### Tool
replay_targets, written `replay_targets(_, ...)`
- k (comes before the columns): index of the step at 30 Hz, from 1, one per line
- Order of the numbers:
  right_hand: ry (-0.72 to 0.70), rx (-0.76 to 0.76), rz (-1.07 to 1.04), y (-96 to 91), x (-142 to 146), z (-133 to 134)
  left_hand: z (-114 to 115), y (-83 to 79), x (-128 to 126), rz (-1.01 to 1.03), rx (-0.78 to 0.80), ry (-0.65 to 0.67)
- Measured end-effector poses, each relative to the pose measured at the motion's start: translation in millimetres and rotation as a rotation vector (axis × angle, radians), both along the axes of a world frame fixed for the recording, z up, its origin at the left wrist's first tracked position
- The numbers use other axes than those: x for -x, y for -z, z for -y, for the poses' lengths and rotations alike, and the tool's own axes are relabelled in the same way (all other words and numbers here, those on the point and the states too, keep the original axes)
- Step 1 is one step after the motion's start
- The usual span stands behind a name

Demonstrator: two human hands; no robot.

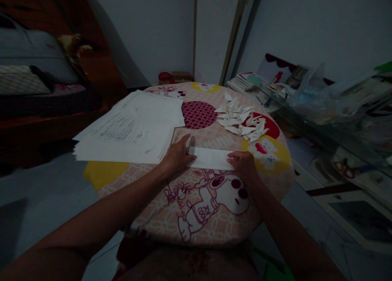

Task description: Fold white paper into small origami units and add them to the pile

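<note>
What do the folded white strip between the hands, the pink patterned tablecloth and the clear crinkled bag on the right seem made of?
Folded white strip: apparently matte paper; flat, with straight, crisp edges.
Pink patterned tablecloth: probably soft, matte fabric; its edge drapes downward.
Clear crinkled bag: likely thin, slightly shiny plastic; see-through and wrinkled.

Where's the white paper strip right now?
Head view, just right of centre: the white paper strip is between the left hand and right hand over the patterned tablecloth, with the paper stack to its left.
</note>
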State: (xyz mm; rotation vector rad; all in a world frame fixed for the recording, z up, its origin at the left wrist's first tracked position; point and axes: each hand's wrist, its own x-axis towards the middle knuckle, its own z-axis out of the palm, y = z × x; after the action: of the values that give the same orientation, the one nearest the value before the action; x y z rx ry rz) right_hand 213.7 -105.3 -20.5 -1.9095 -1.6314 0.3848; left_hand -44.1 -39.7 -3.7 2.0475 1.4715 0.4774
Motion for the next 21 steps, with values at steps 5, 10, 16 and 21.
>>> replay_targets(5,-0.022,-0.029,0.011,1.6,-2,0,-2,3.5,1,-0.002,-0.004,0.002)
replay_targets(10,-0.014,-0.016,0.004,0.3,-1,0,-3,5.3,1,0.002,-0.026,0.02)
replay_targets(16,-0.013,-0.008,0.026,0.7,0,-1,-1,4.8,0,-0.018,-0.063,0.067)
replay_targets(21,-0.014,-0.001,0.045,2.6,-1,-1,-2,12.5,2,-0.071,-0.234,0.134)
